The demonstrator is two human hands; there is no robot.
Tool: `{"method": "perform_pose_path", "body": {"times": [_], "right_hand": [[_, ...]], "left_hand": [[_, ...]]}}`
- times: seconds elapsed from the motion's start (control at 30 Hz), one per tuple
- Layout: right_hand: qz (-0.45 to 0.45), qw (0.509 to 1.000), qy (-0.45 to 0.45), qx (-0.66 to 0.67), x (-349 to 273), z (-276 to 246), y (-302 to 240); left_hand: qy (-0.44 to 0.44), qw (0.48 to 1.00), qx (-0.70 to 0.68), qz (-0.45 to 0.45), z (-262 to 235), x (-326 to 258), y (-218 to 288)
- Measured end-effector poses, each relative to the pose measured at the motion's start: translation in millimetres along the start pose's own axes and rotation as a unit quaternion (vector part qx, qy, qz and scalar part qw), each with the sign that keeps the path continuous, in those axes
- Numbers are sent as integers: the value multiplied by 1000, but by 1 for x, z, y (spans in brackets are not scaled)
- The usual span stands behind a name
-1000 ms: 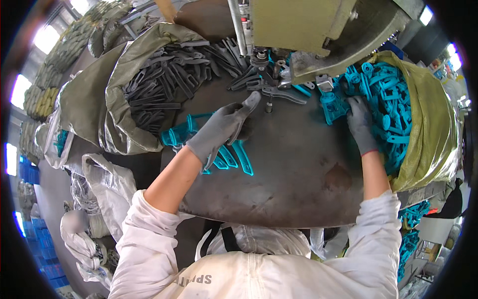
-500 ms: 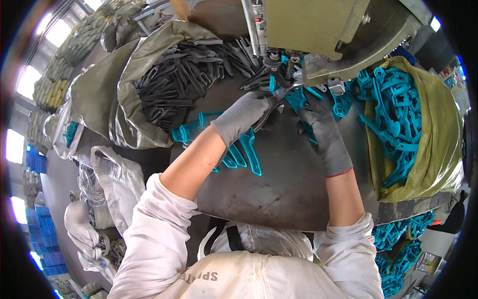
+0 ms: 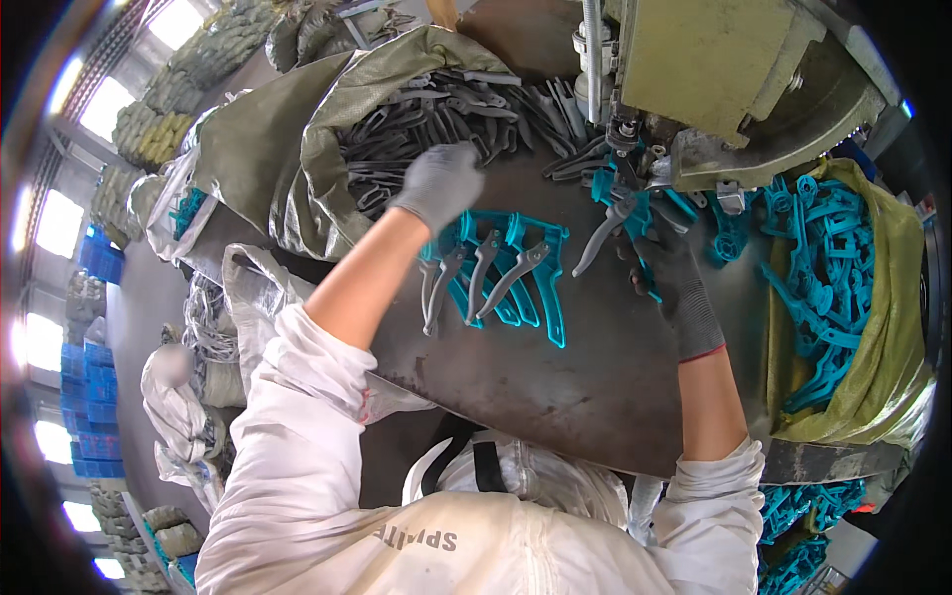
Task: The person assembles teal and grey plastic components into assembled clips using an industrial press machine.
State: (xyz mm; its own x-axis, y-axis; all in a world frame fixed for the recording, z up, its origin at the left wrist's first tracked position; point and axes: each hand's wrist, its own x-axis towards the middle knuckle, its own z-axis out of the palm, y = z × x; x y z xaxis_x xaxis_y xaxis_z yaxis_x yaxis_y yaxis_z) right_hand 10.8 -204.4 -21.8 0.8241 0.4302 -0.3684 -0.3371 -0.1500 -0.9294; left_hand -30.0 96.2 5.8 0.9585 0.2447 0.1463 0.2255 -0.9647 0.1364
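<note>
My gloved right hand (image 3: 674, 273) is closed around a teal plastic handle (image 3: 641, 216) under the machine's press head. A curved grey lever (image 3: 601, 236) is attached to that handle and juts out to the left. My gloved left hand (image 3: 443, 186) is off the machine, at the near edge of a heap of loose grey levers (image 3: 446, 114); motion blur hides its fingers. Just below it on the metal table lies a row of several teal handles (image 3: 551, 297), with grey levers (image 3: 484, 273) fitted to them.
A green-brown machine (image 3: 699, 69) overhangs the back of the table (image 3: 595, 372). On the left an open woven sack (image 3: 317, 169) spills the grey levers. At the right, another sack (image 3: 897, 327) holds many teal handles (image 3: 828, 258). A person in white (image 3: 178, 407) is at far left.
My left hand has let go at the machine and moved left to the grey levers. The right hand stays under the press head with the handle. The view has shifted, with the scene sliding right.
</note>
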Motion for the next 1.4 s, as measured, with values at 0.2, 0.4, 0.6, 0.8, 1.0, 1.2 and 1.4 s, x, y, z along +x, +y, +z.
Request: {"method": "perform_pose_path", "body": {"times": [0.2, 0.4, 0.6, 0.8, 1.0, 1.2, 1.4], "right_hand": [[-27, 998, 25, 41, -4, 7, -4], [-128, 991, 31, 20, -4, 6, -4], [-24, 999, -10, -28, -19, 0, -10], [-30, 998, -20, 47, -13, -5, 7], [-93, 995, 26, -18, -10, 13, 19], [-163, 959, -41, -228, 8, -58, 68], [-46, 793, 380, -474, -51, -177, 31]], "left_hand": [[-25, 995, 98, -16, 20, -12, -111], [-124, 920, -345, -137, -33, -20, -69], [-130, 763, -620, -131, -62, -46, -4], [-311, 778, -544, -32, -40, -35, 28], [-342, 773, -534, 22, -55, -44, 102], [-341, 711, -614, -29, -12, -48, 135], [-346, 755, -545, -113, 20, -50, 102]]}}
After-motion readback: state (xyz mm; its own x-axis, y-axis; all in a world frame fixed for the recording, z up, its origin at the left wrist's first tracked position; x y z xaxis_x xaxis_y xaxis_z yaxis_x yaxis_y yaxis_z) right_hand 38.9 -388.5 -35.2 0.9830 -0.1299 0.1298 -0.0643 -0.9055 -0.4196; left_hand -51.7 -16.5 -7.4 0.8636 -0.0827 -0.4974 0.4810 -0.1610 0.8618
